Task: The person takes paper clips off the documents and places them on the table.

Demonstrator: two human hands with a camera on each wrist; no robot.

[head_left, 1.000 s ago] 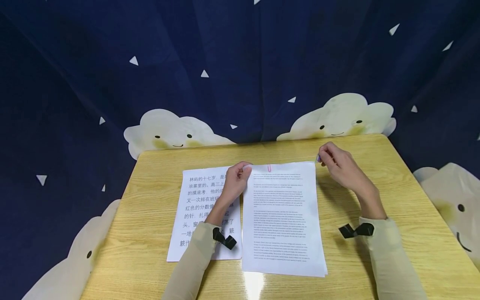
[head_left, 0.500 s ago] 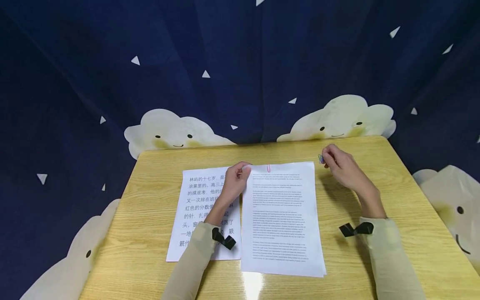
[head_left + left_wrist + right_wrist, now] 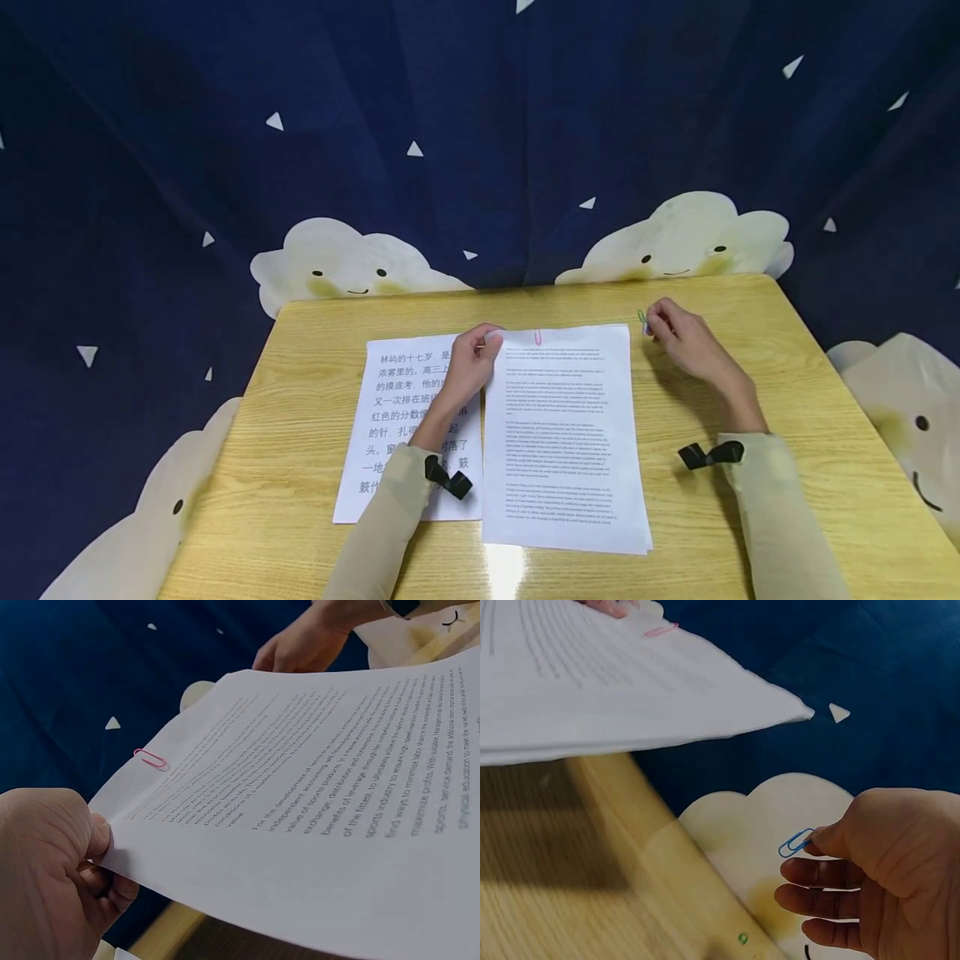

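A stack of printed sheets (image 3: 562, 433) lies on the wooden table (image 3: 750, 517), with a pink paper clip (image 3: 537, 337) on its top edge. My left hand (image 3: 491, 336) pinches the stack's top-left corner and lifts it a little; the left wrist view shows the thumb (image 3: 94, 836) over that corner and the pink clip (image 3: 150, 758) further along. My right hand (image 3: 649, 327) is just off the stack's top-right corner and pinches a blue paper clip (image 3: 796, 842) between thumb and forefinger, above the table.
A single sheet with large Chinese characters (image 3: 393, 417) lies left of the stack, partly under my left forearm. A green paper clip (image 3: 641, 317) lies on the table beside my right hand. A dark blue cloth with cloud figures (image 3: 480, 150) hangs behind the table.
My right hand has drawn slightly to the right, away from the stack's corner, and the green clip on the table now shows beside it. The left hand has kept its hold.
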